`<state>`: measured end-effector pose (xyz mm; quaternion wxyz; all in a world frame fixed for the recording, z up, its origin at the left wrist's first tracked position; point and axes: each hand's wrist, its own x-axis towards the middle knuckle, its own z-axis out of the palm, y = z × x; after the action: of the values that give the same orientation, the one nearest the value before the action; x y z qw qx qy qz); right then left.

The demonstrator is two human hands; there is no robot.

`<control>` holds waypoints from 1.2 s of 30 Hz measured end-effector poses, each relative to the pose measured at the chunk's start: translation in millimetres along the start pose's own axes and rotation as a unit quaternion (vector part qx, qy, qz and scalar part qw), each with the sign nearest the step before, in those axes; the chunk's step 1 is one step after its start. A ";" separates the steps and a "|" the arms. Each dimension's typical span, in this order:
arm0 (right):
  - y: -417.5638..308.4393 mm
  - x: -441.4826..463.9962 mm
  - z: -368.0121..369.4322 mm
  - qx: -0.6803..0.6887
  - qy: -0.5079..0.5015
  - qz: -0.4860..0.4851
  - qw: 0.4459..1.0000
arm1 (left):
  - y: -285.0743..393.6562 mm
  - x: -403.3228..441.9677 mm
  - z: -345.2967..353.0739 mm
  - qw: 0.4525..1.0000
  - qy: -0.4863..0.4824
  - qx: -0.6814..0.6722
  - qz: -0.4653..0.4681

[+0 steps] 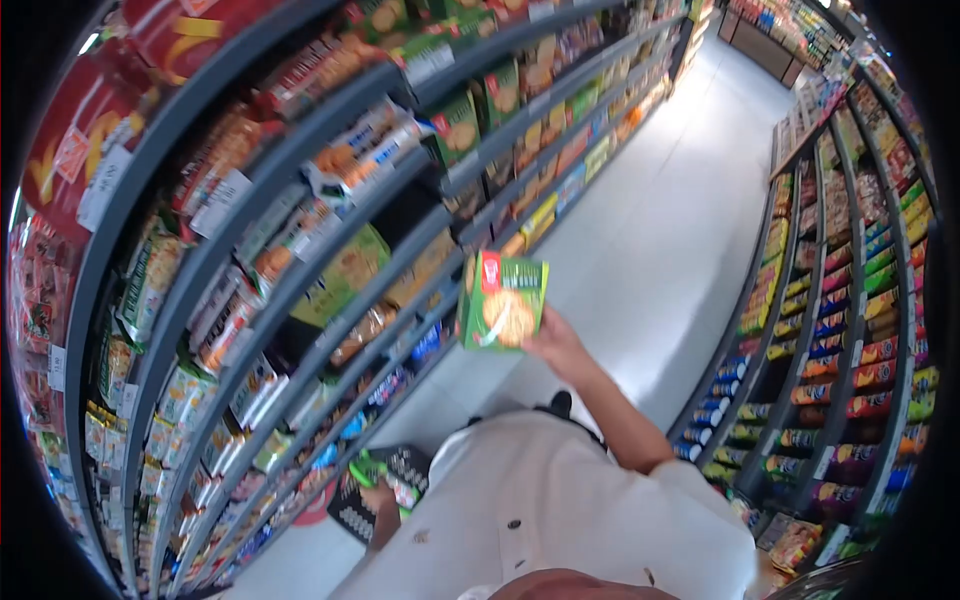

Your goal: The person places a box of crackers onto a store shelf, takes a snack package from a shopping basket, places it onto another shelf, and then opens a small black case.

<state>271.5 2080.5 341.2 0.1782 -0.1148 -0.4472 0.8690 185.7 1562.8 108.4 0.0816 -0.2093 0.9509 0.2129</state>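
My right hand (553, 342) is closed round the lower right edge of a green box (507, 305) with a red label and a round biscuit pictured on its front. The box is upright in front of my chest, beside the left shelves. Lower down, my left hand (379, 497) is at a dark perforated basket (408, 466). A green and white packet (388, 478) lies at that hand and basket; how my fingers sit on the basket or the packet is hard to make out.
Curved-looking shelves (330, 255) full of packaged snacks line the left side, close to the box. More shelves (850, 330) with colourful tubes and packets stand on the right. Between them runs a pale floor aisle (655, 215), with a display (762, 45) at its far end.
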 end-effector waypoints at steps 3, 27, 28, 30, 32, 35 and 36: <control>-39.0 9.8 -31.3 0.005 -0.008 0.008 1.000 | 20.0 -26.4 19.5 0.999 0.020 -0.041 -0.009; -102.5 146.0 -111.9 0.201 -0.092 0.030 0.975 | 149.0 -87.3 114.3 0.984 -0.063 -0.163 0.045; -102.1 154.5 -110.9 0.197 -0.100 0.027 0.975 | 152.2 -89.8 123.4 0.990 -0.021 -0.137 0.029; -99.2 167.4 -108.7 0.176 -0.090 0.033 0.980 | 165.9 -90.1 120.5 0.970 -0.087 -0.209 0.086; -98.3 175.2 -108.5 0.155 -0.086 0.046 0.983 | 193.4 -99.8 116.0 0.981 -0.070 -0.167 0.065; -102.2 194.7 -117.2 0.156 -0.098 0.071 0.980 | 233.8 -106.8 123.4 0.988 0.012 -0.131 0.080; -102.0 201.4 -124.9 0.166 -0.116 0.089 0.975 | 253.6 -113.0 123.1 0.987 0.052 -0.102 0.115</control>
<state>154.1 2310.2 344.9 0.0636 -0.0217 -0.3020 0.9509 185.6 1866.3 119.7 -0.0149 -0.1168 0.9450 0.3051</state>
